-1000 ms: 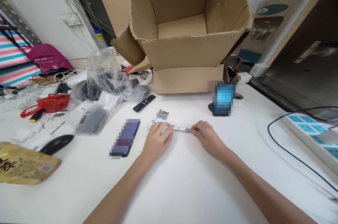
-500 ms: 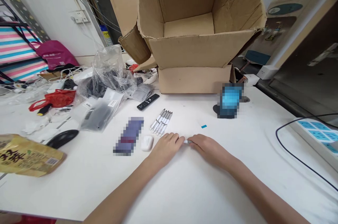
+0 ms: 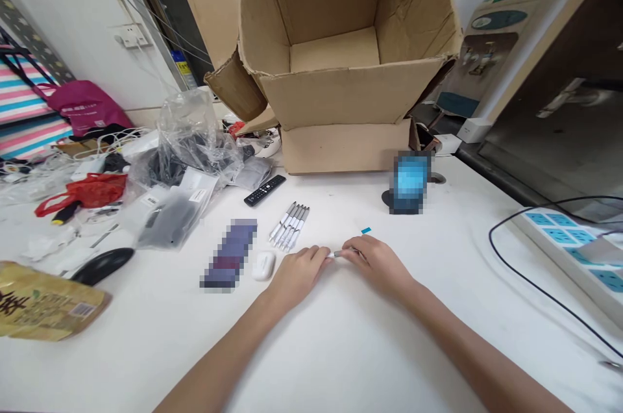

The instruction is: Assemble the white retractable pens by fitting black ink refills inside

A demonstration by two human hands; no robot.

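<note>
Pen: white and grey; located between the left hand and the right hand, toward the middle of the surface. Mostly covered by the fingers; contact with the surface cannot be determined.
Left hand: fingers together, clamped on one end of the pen.
Right hand: thumb and fingers clamped on the grey end of the pen.
Spacing of hands: near each other, apart, with a short length of the pen exposed.
Pen row: several white and grey pens lying side by side, beyond the left hand; dark tips directed toward the cardboard box.
White case: on the surface, just beside the left hand, between it and the phone.
Phone: lying flat; screen image pixelated.
Remote control: black, lying beyond the phone.
Blue tab: flat on the surface, just beyond the right hand.
Cardboard box: open side facing the camera, at the far side of the surface.
Lit device: upright, pixelated, in front of the cardboard box's right part.
Power strip: white with blue socket faces, at the right, well apart from the right hand.
</note>
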